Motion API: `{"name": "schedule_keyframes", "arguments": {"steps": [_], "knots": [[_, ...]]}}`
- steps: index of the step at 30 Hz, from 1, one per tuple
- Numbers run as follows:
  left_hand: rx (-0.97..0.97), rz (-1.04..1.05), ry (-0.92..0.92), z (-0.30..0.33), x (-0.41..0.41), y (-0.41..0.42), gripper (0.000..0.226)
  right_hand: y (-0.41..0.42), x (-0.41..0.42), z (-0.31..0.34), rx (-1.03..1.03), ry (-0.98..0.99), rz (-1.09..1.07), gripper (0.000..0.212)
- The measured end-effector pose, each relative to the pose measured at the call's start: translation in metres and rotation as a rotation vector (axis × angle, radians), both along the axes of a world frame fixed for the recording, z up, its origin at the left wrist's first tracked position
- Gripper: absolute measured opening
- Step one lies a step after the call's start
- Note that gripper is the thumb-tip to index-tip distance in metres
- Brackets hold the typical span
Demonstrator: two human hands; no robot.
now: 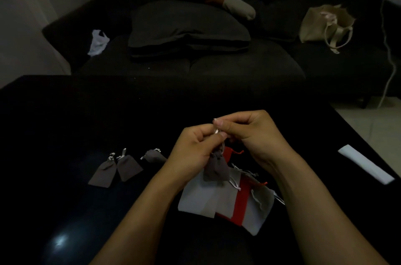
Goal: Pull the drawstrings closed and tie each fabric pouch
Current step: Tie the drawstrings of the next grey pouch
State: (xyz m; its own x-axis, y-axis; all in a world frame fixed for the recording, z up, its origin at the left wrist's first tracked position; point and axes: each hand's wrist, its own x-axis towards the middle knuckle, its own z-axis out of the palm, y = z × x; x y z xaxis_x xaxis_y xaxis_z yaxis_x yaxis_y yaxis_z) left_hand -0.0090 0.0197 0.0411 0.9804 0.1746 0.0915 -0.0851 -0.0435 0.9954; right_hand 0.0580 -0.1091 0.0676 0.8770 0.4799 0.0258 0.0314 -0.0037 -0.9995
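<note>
Fingers of left hand (193, 147) and right hand (249, 132) pinch silver drawstrings (217, 131) above hanging dark grey pouch (216, 168).

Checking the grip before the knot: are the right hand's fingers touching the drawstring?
Touching. The head view shows the right hand pinching the silver drawstring above the grey pouch.

- Black glossy table (86, 117) in the foreground.
- Folded white paper strip (365, 164) near the table's right edge.
- Dark sofa (238, 65) behind the table.
- On the sofa: grey cushion (186, 26), beige tote bag (325, 24), crumpled white plastic bag (98, 42).
</note>
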Motion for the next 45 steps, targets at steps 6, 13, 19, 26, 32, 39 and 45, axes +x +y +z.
{"name": "schedule_keyframes", "arguments": {"steps": [6, 13, 19, 26, 32, 39, 45], "knots": [[0.057, 0.028, 0.023, -0.001, -0.001, 0.0, 0.024, -0.002, 0.0, 0.001, -0.064, 0.02, -0.003, 0.008], [-0.091, 0.012, 0.066, 0.001, 0.0, -0.002, 0.029, -0.002, 0.001, 0.001, -0.107, -0.006, -0.025, 0.016], [-0.151, 0.15, 0.09, -0.003, 0.003, 0.002, 0.034, -0.008, 0.004, 0.004, -0.029, 0.084, 0.008, 0.009], [-0.37, 0.261, 0.096, -0.004, 0.003, 0.009, 0.017, -0.007, -0.002, 0.009, -0.088, 0.139, 0.143, 0.035], [-0.344, 0.126, 0.085, 0.004, -0.003, 0.012, 0.017, -0.004, -0.002, 0.004, -0.17, 0.109, 0.176, 0.016], [-0.22, 0.044, 0.028, 0.005, -0.007, 0.021, 0.025, -0.008, 0.002, 0.001, -0.221, 0.043, 0.205, 0.009], [-0.156, 0.1, -0.015, 0.011, -0.008, 0.023, 0.024, -0.009, 0.004, -0.001, -0.164, 0.174, 0.237, 0.01]]}}
